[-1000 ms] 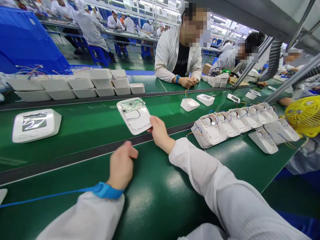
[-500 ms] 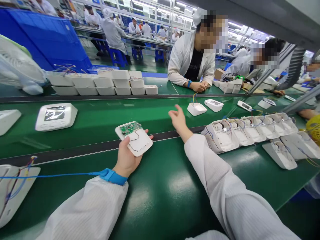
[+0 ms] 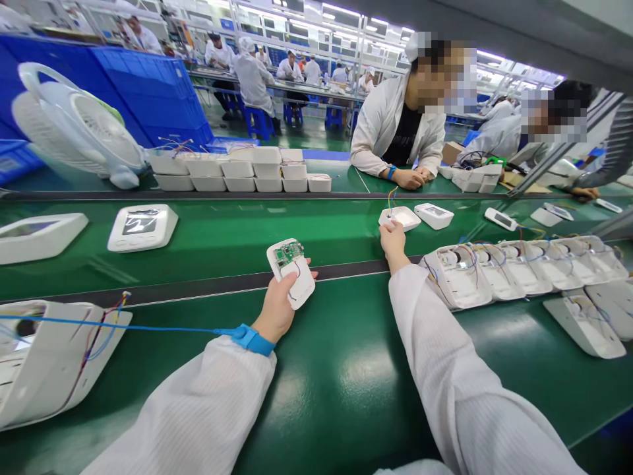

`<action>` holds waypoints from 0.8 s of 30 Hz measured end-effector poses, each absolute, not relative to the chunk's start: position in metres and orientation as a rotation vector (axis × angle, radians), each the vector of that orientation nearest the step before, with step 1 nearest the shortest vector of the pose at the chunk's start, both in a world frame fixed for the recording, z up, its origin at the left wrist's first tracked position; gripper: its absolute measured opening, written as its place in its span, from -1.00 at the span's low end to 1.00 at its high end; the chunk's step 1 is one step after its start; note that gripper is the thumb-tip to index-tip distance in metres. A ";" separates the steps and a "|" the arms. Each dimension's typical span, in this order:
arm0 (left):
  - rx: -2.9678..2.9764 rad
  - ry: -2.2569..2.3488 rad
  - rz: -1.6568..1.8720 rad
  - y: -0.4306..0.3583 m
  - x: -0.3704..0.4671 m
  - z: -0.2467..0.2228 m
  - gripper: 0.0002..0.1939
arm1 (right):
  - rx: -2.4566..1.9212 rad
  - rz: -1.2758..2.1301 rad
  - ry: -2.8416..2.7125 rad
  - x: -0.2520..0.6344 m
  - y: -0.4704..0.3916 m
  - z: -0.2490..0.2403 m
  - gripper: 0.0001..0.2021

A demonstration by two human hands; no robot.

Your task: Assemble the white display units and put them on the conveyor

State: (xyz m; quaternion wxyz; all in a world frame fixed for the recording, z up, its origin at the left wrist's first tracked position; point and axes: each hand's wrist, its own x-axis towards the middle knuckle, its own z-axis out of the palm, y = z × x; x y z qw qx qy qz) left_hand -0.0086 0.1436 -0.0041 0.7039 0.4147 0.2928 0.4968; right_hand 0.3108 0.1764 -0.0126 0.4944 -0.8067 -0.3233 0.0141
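My left hand (image 3: 277, 309), with a blue wrist strap (image 3: 253, 338), grips a white plastic panel (image 3: 301, 288) tilted above the belt's near edge. A green circuit board (image 3: 288, 253) shows at the panel's upper end, and the thumb lies across its white back. Farther right, my right hand (image 3: 394, 243) has its fingers closed on the near left edge of a white plastic housing (image 3: 408, 219) on the green belt. Yellow and blue wires (image 3: 392, 196) stick up from that housing. Part of its rim is hidden behind my fingers.
White devices with screens (image 3: 143, 224) lie along the green belt (image 3: 237, 227). Open housings with wires (image 3: 459, 277) stand in a row at right; another (image 3: 64, 363) is at near left. Stacked housings (image 3: 237, 177), a fan (image 3: 86, 132) and a co-worker (image 3: 400, 132) are across the belt.
My right hand has reached forward from above the belt's edge and closed on the white housing. My left hand still holds the panel, now turned a little. The view has shifted left.
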 end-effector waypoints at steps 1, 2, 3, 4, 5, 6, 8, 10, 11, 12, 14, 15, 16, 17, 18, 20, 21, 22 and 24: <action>0.924 0.654 1.123 0.144 -0.008 -0.005 -0.46 | -1.929 0.054 -0.785 0.305 0.173 -0.010 -0.57; 0.919 0.661 1.148 0.144 -0.008 -0.005 -0.46 | -1.894 0.078 -0.795 0.298 0.168 -0.007 -0.61; 0.909 0.672 1.181 0.145 -0.009 -0.004 -0.46 | -1.851 0.105 -0.817 0.288 0.162 -0.005 -0.64; 0.894 0.686 1.221 0.146 -0.009 -0.004 -0.46 | -1.805 0.133 -0.853 0.277 0.155 -0.002 -0.67; 0.879 0.697 1.263 0.148 -0.009 -0.004 -0.47 | -1.758 0.162 -0.896 0.265 0.145 -0.001 -0.67; 0.865 0.703 1.303 0.150 -0.010 -0.004 -0.48 | -1.717 0.193 -0.939 0.251 0.134 0.001 -0.66; 0.834 0.707 1.375 0.156 -0.011 -0.003 -0.52 | -1.656 0.241 -1.025 0.225 0.106 0.003 -0.62; 0.786 0.718 1.441 0.163 -0.012 -0.004 -0.56 | -1.612 0.299 -1.138 0.206 0.072 0.004 -0.57; 0.764 0.728 1.470 0.165 -0.013 -0.004 -0.57 | -1.592 0.333 -1.200 0.199 0.054 0.005 -0.56; 0.758 0.735 1.491 0.166 -0.013 -0.003 -0.58 | -1.576 0.368 -1.264 0.195 0.037 0.005 -0.54; 0.816 0.728 1.485 0.160 -0.012 -0.001 -0.59 | -1.548 0.440 -1.375 0.195 0.009 0.004 -0.51; 0.869 0.711 1.457 0.153 -0.011 0.001 -0.59 | -1.536 0.474 -1.424 0.197 -0.003 0.003 -0.50; 0.924 0.685 1.415 0.143 -0.010 0.003 -0.59 | -1.526 0.505 -1.471 0.201 -0.012 0.002 -0.48; 0.966 0.653 1.362 0.130 -0.008 0.006 -0.58 | -1.517 0.531 -1.513 0.206 -0.020 0.001 -0.47; 0.992 0.617 1.301 0.115 -0.007 0.008 -0.56 | -1.509 0.551 -1.550 0.211 -0.026 0.002 -0.48; 0.998 0.553 1.159 0.080 -0.006 0.012 -0.51 | -1.493 0.573 -1.603 0.220 -0.037 0.007 -0.55; 0.990 0.533 1.084 0.062 -0.006 0.013 -0.49 | -1.477 0.583 -1.622 0.224 -0.043 0.014 -0.60; 0.973 0.523 1.020 0.046 -0.007 0.013 -0.48 | -1.449 0.609 -1.646 0.226 -0.049 0.023 -0.68; 0.933 0.509 0.882 0.019 -0.012 0.010 -0.45 | -1.343 0.728 -1.756 0.225 -0.062 0.048 -0.77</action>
